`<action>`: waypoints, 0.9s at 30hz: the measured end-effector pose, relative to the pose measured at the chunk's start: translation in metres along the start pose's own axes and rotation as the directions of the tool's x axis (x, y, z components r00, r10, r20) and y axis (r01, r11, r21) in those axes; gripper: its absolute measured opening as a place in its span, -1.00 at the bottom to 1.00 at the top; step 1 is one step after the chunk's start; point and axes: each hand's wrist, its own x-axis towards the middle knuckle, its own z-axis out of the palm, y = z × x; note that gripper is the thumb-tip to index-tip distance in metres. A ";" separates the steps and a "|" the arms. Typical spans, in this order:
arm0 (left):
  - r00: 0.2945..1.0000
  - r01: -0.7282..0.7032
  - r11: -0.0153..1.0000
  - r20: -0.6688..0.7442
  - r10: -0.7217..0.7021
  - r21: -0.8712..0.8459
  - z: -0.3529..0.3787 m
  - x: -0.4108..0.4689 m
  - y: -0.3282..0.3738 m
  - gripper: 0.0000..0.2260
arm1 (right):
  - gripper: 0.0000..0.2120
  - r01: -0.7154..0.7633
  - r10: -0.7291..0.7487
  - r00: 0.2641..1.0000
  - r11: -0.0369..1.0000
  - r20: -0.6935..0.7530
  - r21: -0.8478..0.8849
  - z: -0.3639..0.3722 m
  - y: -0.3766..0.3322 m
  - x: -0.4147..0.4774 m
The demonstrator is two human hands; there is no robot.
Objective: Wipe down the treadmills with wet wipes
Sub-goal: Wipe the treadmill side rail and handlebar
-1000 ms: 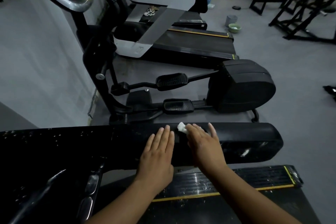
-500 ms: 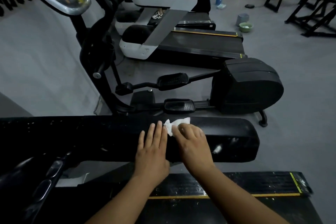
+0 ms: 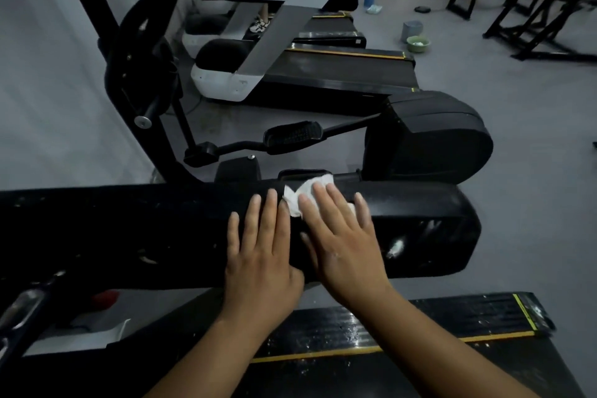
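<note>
Likely faults first, listed left to right: the treadmill handrail [image 3: 129,236], black and padded, carries pale specks along its left stretch that a stroke kept short would probably miss. The wet wipe [image 3: 295,200], white and bunched on the rail's far upper edge, is only pressed, not pinched, so it may roll up or slip out from under the hand and smear the dirt rather than lift it. Poses: left hand [image 3: 261,255], palm down on top of the rail, fingers [image 3: 252,220] straight and slightly spread, grasping nothing, index tip just beside the wipe; then right hand [image 3: 345,242], palm down, close against the left hand, fingers [image 3: 336,200] straight and splayed, pressing the wipe flat to the rail, most of the wipe lying under them. Both forearms rise from the lower edge of the view. Below right, the treadmill deck [image 3: 420,323], wet-speckled and yellow-edged.
</note>
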 end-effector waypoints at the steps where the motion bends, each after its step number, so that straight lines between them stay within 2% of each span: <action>1: 0.999 -0.013 1.000 -0.046 0.012 -0.023 0.005 -0.003 0.004 -0.19 | -0.52 0.004 -0.004 0.999 1.000 -0.045 -0.001 0.004 0.001 -0.003; 4: 0.983 -0.104 0.993 -0.156 0.095 -0.055 0.034 -0.013 0.015 -0.12 | -0.51 0.018 -0.021 0.984 1.000 -0.176 -0.018 0.017 0.004 -0.008; 6: 0.969 -0.109 0.993 -0.227 0.096 -0.047 0.058 -0.017 0.022 -0.05 | -0.51 0.027 -0.038 0.962 0.999 -0.269 -0.045 0.029 0.008 -0.017; 10: 0.900 -0.074 0.995 -0.434 0.039 -0.065 0.076 -0.006 0.028 -0.39 | -0.47 0.025 -0.051 0.919 0.997 -0.390 -0.072 0.046 0.019 -0.033; 14: 0.805 -0.130 0.991 -0.580 0.125 0.032 0.118 -0.012 0.045 -0.44 | -0.43 -0.004 -0.065 0.883 0.989 -0.465 -0.145 0.078 0.044 -0.064; 17: 0.753 -0.171 0.981 -0.631 0.189 0.090 0.155 -0.019 0.063 -0.38 | -0.39 -0.060 -0.030 0.878 0.983 -0.477 -0.171 0.106 0.073 -0.096; 22: 0.724 -0.191 0.972 -0.649 0.233 0.135 0.169 -0.003 0.089 -0.35 | -0.44 -0.210 0.108 0.843 0.968 -0.527 -0.138 0.115 0.138 -0.122; 27: 0.669 -0.155 0.956 -0.686 0.288 0.249 0.170 0.021 0.091 -0.41 | -0.51 -0.208 0.152 0.770 0.978 -0.619 -0.018 0.086 0.144 -0.091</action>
